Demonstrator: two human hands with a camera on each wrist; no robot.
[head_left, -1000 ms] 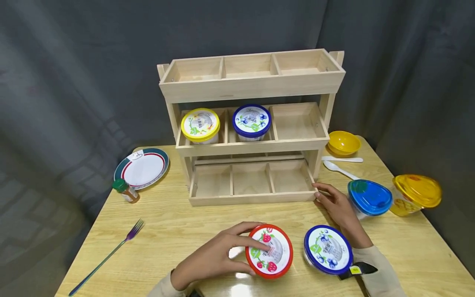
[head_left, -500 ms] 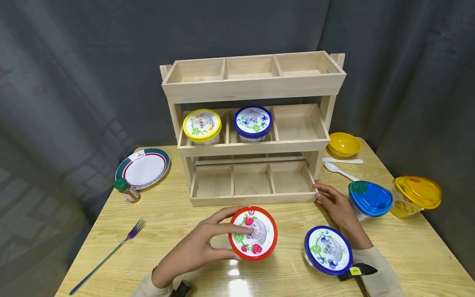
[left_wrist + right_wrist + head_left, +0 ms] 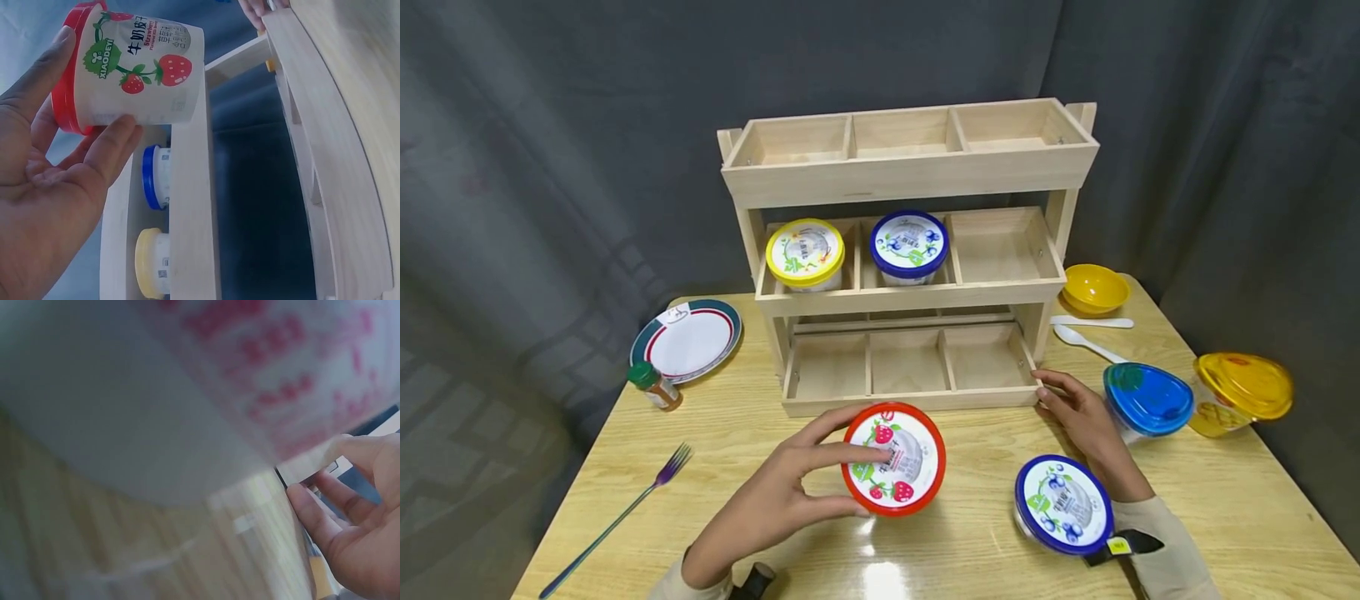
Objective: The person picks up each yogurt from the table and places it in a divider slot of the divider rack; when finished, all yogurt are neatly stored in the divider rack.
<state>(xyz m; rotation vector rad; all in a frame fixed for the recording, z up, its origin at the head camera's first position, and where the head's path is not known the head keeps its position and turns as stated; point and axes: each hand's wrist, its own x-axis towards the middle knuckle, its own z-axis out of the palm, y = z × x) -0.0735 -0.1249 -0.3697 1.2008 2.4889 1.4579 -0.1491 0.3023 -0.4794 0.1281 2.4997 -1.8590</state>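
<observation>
My left hand grips a white tub with a red lid and strawberry pictures, with a finger lying across the lid. The tub is held off the table, in front of the lowest tray of the three-tier wooden shelf. At that tray's right front corner, my right hand pinches the edge between thumb and fingers. A blue-lidded blueberry tub stands on the table beside the right forearm. In the middle tray, a yellow-lidded tub sits in the left compartment and another blue-lidded tub in the centre one.
On the left are a plate, a green-capped spice jar and a fork. A yellow bowl, a white spoon, a blue-lidded container and a yellow-lidded container stand to the right.
My left hand has carried the strawberry tub leftward and up, toward the shelf. The right hand has stayed at the tray corner.
</observation>
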